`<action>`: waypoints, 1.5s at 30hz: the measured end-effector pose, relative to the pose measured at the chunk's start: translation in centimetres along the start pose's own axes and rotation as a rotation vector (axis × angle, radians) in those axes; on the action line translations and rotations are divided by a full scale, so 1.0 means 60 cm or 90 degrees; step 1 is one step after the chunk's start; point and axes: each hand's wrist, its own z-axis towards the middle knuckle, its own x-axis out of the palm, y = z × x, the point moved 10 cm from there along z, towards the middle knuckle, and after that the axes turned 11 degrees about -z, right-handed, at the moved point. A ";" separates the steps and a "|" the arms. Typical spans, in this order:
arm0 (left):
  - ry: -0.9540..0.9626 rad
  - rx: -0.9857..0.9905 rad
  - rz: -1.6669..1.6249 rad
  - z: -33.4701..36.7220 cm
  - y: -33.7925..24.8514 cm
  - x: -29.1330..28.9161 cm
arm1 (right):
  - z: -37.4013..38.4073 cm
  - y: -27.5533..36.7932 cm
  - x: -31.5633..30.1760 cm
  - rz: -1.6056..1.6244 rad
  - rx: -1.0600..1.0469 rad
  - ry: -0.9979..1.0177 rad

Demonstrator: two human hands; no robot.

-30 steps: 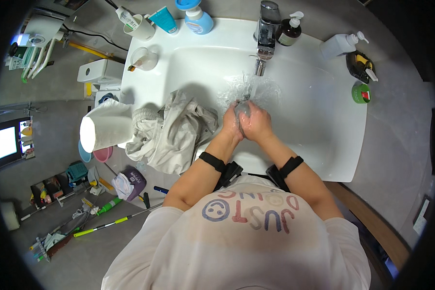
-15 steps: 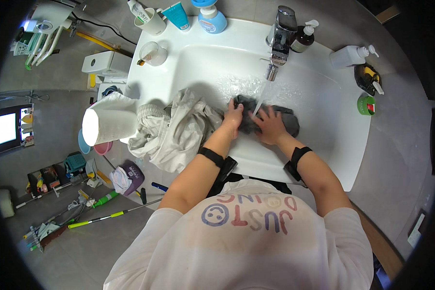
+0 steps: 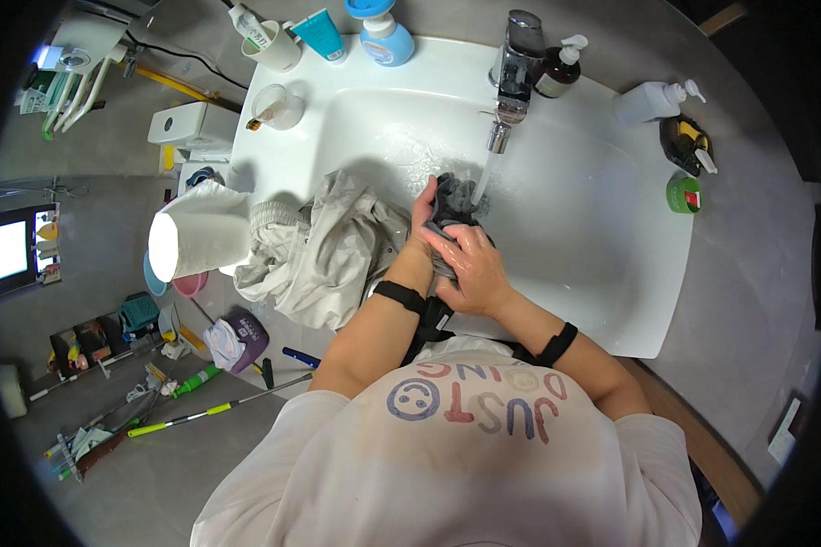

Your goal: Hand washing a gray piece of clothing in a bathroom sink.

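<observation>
My right hand (image 3: 472,269) is closed over the near end of the dark wet cloth (image 3: 453,205), and my left hand (image 3: 423,210) clamps its left side. The cloth runs lengthwise away from me, far end under the tap's stream (image 3: 483,178), over the white sink (image 3: 648,273). Both hands touch it.

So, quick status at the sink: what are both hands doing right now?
Left hand and right hand both gripping the small dark grey wet cloth. Cloth under the running tap stream. Crumpled beige garment draped on the white basin's rim, beside them.
</observation>
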 end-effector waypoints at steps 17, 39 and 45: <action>-0.627 0.170 0.649 -0.114 -0.044 -0.007 | -0.046 -0.430 0.094 -0.072 0.543 0.180; -0.308 0.153 0.212 -0.034 0.005 -0.023 | 0.005 -0.034 0.041 0.031 0.025 0.059; -0.497 0.239 0.307 -0.069 0.020 -0.016 | 0.039 -0.213 0.069 0.004 0.422 0.113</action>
